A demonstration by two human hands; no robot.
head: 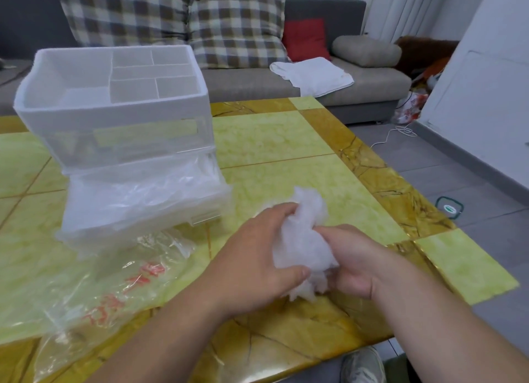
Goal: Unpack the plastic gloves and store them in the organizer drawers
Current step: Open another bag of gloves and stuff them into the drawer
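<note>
Glove wad point(303, 239) near table point(286, 142) front edge

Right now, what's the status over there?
Left hand and right hand grip glove wad. Lower drawer open, plastic inside. Packaging bag lies in front.

The organizer point(114, 102) stands upper left on the table point(286, 142), its bottom drawer point(143, 202) pulled out, a bag point(86, 291) before it at lower left; a sofa point(315, 76) lies behind, top of frame
</note>
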